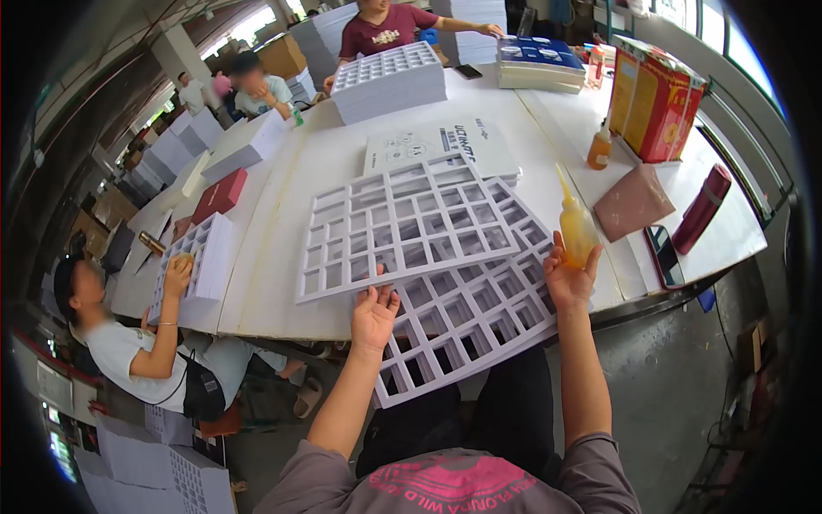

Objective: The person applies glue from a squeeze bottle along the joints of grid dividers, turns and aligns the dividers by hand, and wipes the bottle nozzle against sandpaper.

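Note:
My left hand (374,319) pinches the near edge of a white grid panel (347,278), its fingertips around the frame. That panel lies tilted over a stack of similar white grid panels (467,364), which overhangs the table's near edge above my lap. My right hand (572,278) is closed around a squeeze bottle (580,231) of amber liquid, held upright with its long thin nozzle pointing up. The bottle is just right of the stack. Beyond the panels lies a stack of printed white sheets (402,146), partly covered by the upper panel.
On the right are a second amber bottle (600,147), a pink sheet (635,204), a phone (664,257), a maroon flask (702,210) and a red box (655,103). A tall grid stack (394,94) stands at the back. Co-workers sit left (158,351) and stand across the table (385,30).

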Demonstrator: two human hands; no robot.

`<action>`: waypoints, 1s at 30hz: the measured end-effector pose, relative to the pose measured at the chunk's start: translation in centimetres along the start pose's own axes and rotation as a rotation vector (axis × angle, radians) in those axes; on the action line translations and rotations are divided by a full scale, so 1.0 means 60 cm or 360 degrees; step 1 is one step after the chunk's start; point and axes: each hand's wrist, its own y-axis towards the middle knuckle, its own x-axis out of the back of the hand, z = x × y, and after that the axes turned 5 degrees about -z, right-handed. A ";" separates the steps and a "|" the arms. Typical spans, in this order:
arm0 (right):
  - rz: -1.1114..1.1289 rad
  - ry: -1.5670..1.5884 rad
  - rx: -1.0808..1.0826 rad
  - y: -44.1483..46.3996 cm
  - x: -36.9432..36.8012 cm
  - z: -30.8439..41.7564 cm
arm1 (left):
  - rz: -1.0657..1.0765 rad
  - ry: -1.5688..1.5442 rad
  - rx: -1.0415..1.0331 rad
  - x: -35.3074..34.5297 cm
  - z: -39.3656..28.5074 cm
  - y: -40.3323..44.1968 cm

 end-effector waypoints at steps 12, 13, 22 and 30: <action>0.0090 -0.0073 -0.0105 0.017 0.027 0.000 | 0.0010 -0.0028 0.0045 -0.004 0.000 -0.013; 0.0015 -0.0106 -0.0094 0.017 0.024 -0.003 | -0.0003 -0.0015 0.0050 -0.003 0.000 -0.010; -0.0120 -0.0212 -0.0016 0.004 -0.001 -0.008 | 0.0047 0.0072 0.0037 -0.005 -0.001 -0.002; -0.0107 -0.0269 -0.0019 0.001 -0.001 -0.010 | 0.0113 0.0066 0.0020 -0.005 -0.001 -0.010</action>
